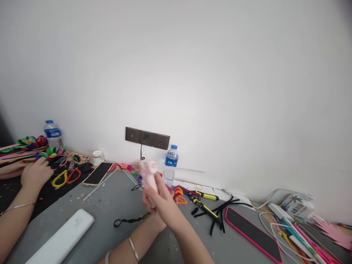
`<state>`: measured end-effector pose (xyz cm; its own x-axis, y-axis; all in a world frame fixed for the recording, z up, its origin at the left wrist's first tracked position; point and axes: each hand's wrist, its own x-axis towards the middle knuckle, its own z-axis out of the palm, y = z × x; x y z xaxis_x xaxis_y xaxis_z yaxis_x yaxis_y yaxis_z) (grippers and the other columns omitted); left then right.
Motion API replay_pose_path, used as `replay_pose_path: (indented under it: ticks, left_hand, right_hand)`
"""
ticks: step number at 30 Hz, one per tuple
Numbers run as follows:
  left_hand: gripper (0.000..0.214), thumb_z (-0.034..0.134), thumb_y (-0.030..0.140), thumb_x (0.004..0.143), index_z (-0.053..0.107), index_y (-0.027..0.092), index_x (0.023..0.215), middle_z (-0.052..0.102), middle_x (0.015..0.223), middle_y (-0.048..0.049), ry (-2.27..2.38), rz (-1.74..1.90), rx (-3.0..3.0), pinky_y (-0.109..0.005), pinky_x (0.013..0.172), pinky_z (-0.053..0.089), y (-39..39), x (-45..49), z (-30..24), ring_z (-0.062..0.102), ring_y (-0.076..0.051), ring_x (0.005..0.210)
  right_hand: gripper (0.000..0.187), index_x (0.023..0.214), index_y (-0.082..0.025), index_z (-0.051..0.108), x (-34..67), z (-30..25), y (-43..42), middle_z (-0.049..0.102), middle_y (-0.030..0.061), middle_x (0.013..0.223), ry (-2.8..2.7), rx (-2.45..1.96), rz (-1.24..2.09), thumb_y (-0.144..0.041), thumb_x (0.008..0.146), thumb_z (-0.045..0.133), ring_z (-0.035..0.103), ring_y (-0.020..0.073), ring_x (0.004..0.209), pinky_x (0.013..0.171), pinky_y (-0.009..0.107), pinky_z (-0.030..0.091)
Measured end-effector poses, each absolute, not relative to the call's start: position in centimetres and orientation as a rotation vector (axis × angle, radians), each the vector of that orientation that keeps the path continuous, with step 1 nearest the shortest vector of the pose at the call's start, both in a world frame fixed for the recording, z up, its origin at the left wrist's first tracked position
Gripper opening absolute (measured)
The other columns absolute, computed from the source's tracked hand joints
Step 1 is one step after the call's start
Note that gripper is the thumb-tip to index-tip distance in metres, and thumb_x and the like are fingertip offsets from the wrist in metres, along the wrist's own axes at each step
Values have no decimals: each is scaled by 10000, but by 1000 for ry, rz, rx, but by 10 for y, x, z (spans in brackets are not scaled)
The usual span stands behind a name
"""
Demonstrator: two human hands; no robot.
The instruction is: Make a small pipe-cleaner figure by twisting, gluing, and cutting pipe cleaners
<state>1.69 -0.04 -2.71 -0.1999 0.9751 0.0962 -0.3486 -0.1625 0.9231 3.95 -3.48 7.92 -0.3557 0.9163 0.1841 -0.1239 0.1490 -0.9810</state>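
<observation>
1 grey-topped desk (107, 201) was recorded, set against a white wall (233, 91). As landmark, 1 blue-capped bottle (171, 161) was placed upright beside the wall. 1 pink handheld tool (150, 179), blurred, was held in front of this bottle and slightly to its left. Of the 2 hands, the right hand (162, 200) was closed around the tool's handle. The left hand (159, 220) was mostly hidden beneath it, in front of the bottle; how far it was opened, and whether anything was held by it, could not be told.

Right of the bottle were listed: orange fuzzy pieces (180, 191), near its base; 2 tools with yellow-and-black handles (206, 211); several black fuzzy strips (220, 212); and, farther off, 1 phone in a pink case (253, 234).

Left of the bottle were listed: 1 black-screened phone (99, 173); 1 pair of scissors with yellow and red handles (66, 178); 1 long white case (62, 236), laid well forward of it; and, well apart, 1 co-worker's hand (35, 172) and a 2nd bottle (52, 134).
</observation>
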Motion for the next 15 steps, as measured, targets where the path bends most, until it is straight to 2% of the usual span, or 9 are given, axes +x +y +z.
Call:
replay_pose_path:
  ticks: [1, 3, 6, 9, 11, 15]
  left_hand:
    - [159, 768, 393, 667, 675, 265, 657, 655, 569, 7, 949, 1542, 918, -346, 469, 547, -3, 20, -26, 692, -255, 595]
    - [156, 784, 402, 659, 687, 279, 659, 683, 604, 20, 731, 1294, 824, -361, 526, 565, -6, 24, -22, 704, -262, 644]
    - [156, 823, 338, 639, 689, 258, 642, 682, 643, 26, 587, 1186, 625, -281, 649, 574, -7, 24, -17, 697, -190, 683]
    - [211, 862, 280, 590, 675, 204, 653, 642, 639, 15, 553, 1176, 484, -165, 589, 540, -4, 20, -17, 643, -103, 617]
    - [263, 882, 259, 553, 664, 170, 670, 617, 627, 14, 563, 1188, 449, -139, 537, 514, 0, 18, -19, 601, -74, 565]
    - [272, 877, 234, 559, 662, 145, 700, 636, 677, 8, 572, 1233, 446, -146, 582, 521, 9, 16, -24, 604, -69, 594]
  right_hand:
    - [533, 1278, -221, 399, 24, 80, -29, 447, -88, 524, -1567, -773, 1469, -501, 849, 543, 337, 83, 383, 375, 189, 263]
    - [643, 1382, -195, 274, -7, 75, -19, 519, -50, 608, -1712, -822, 1465, -453, 858, 544, 455, 114, 447, 430, 214, 362]
    - [713, 1426, -112, 220, -47, 58, -11, 659, 123, 894, -2014, -1103, 1034, -343, 844, 561, 648, 252, 758, 621, 336, 480]
    - [726, 1444, -40, 164, -74, 40, -12, 679, 223, 967, -2241, -1270, 812, -248, 840, 509, 676, 365, 863, 690, 452, 493]
    - [730, 1451, -39, 148, -84, 30, -15, 657, 251, 1054, -2301, -1311, 777, -206, 827, 489, 677, 380, 896, 697, 471, 507]
    - [797, 1465, -17, 104, -86, 19, -17, 625, 279, 1122, -2408, -1380, 741, -211, 809, 513, 671, 393, 933, 693, 488, 533]
